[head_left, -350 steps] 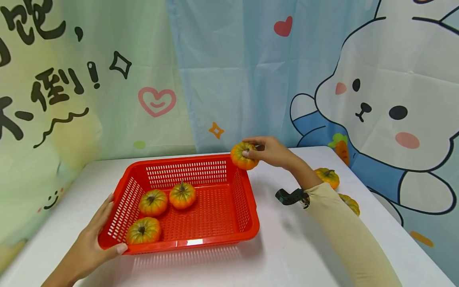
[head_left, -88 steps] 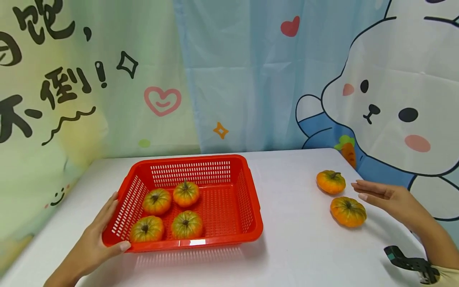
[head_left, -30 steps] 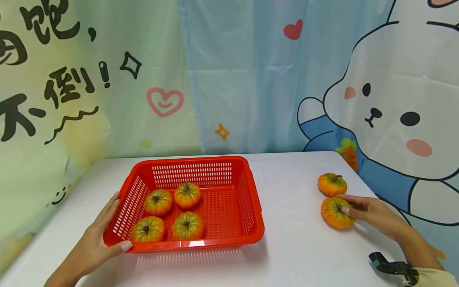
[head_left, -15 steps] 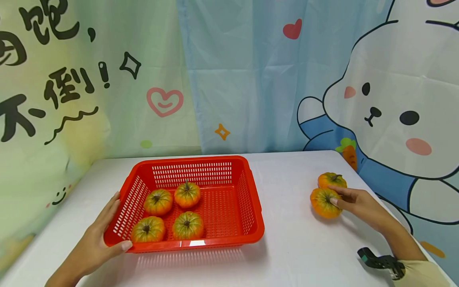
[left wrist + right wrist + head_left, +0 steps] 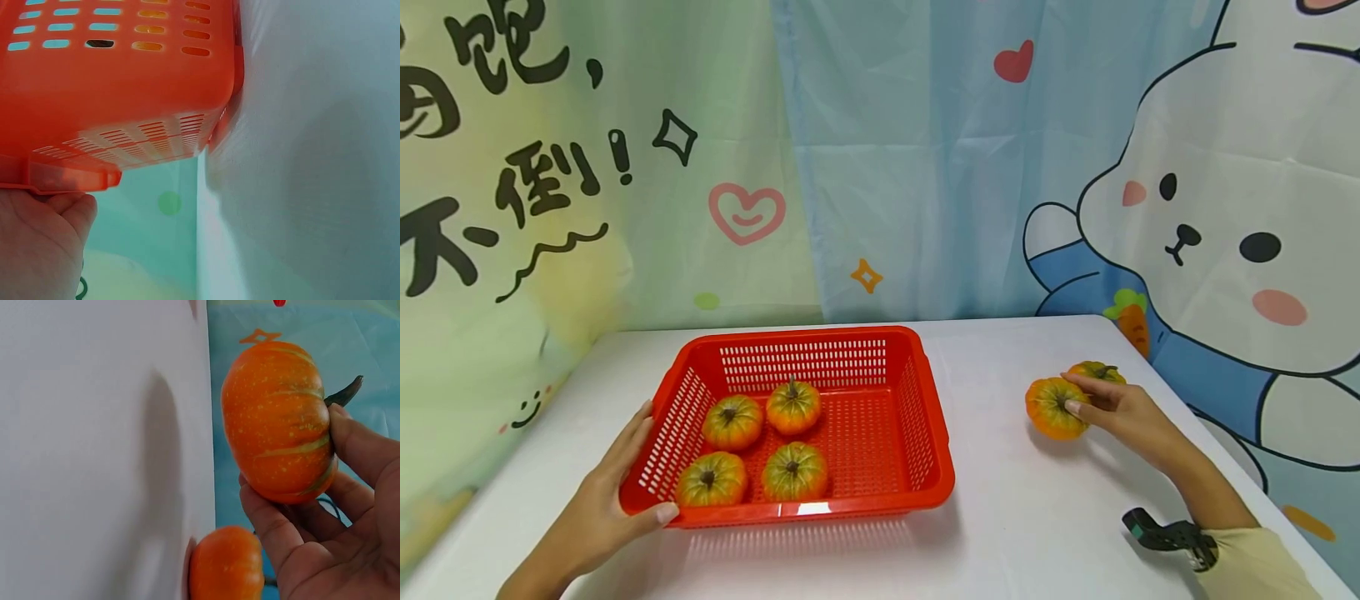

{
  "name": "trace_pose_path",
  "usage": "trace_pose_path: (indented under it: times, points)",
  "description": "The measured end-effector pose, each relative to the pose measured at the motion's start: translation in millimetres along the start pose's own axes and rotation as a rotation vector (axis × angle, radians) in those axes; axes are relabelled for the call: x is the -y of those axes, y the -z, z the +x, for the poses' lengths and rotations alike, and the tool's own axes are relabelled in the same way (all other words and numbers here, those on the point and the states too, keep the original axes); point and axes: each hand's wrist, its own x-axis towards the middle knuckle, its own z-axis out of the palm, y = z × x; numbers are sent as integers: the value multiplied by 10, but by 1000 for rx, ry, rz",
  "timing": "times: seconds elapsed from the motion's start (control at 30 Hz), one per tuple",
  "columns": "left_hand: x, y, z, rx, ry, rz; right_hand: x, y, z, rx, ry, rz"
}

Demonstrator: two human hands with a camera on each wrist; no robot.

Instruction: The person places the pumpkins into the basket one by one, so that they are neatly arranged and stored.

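At the right of the head view my right hand (image 5: 1123, 417) holds a small orange pumpkin (image 5: 1057, 408) off the table, thumb beside its dark stem and fingers beneath. The right wrist view shows the raised pumpkin (image 5: 278, 425) over its shadow. A second pumpkin (image 5: 1097, 371) sits behind it on the table, partly hidden by the hand. My left hand (image 5: 593, 508) grips the near-left corner of a red plastic basket (image 5: 880, 500), thumb at the front rim, fingers along the left side. Several pumpkins (image 5: 795, 472) lie in the basket's left and middle part.
A white table (image 5: 1000, 517) carries everything, the basket left of centre. Behind it hangs a printed curtain (image 5: 887, 167) with cartoon drawings. A black wrist device (image 5: 1168, 533) is on the right wrist, next to a beige sleeve (image 5: 1247, 567).
My right hand has taken hold of the nearer pumpkin, lifted it and carried it leftward, past the one behind. Earlier, another pumpkin went into the basket. My left hand stays at the basket.
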Motion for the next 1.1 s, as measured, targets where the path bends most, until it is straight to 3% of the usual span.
trace_pose_path:
  times: [0.47, 0.77, 1.1]
  points:
    - [-34, 5, 3, 10, 36, 27, 291, -153, 137, -3, 105, -11]
    - [-25, 1, 7, 9, 22, 13, 503, -217, 230, 25, 87, -4]
    - [-9, -3, -14, 2, 11, 3, 715, -291, 329, 60, 121, 20]
